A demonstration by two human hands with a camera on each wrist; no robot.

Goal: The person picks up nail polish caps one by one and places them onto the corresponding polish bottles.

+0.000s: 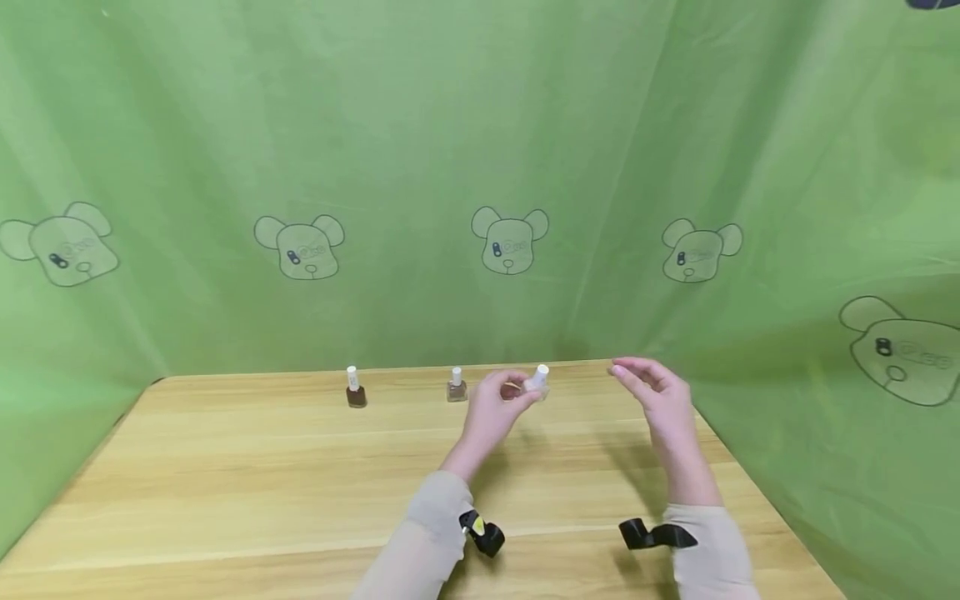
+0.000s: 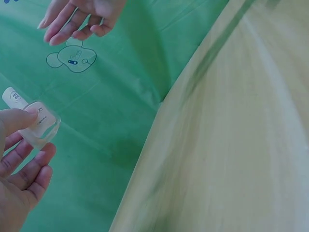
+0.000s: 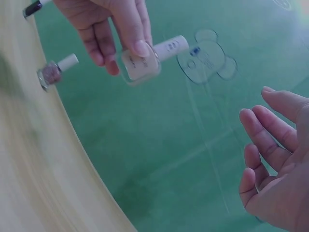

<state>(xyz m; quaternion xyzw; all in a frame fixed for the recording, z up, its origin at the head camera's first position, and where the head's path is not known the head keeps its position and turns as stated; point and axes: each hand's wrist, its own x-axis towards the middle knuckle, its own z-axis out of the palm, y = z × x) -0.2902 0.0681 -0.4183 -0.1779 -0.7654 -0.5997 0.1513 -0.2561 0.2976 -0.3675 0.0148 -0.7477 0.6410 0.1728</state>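
Between thumb and fingers, my left hand (image 1: 495, 408) pinches a nail polish bottle (image 1: 537, 382) of pale, whitish polish with a white cap. The left wrist view shows the thumb across the front of this bottle (image 2: 42, 121), partly covering its label. To its right, my right hand (image 1: 663, 400) is raised over the table with fingers loosely bent and nothing in them. In the right wrist view a wide gap separates the right hand (image 3: 277, 159) from the held bottle (image 3: 140, 65).
A mauve-brown nail polish bottle (image 1: 457, 389) stands near the back edge of the wooden table (image 1: 262, 492), left of my left hand. Farther left stands a dark nail polish bottle (image 1: 356, 395). Green curtain (image 1: 420, 150) with bear-head prints hangs behind and at both sides.
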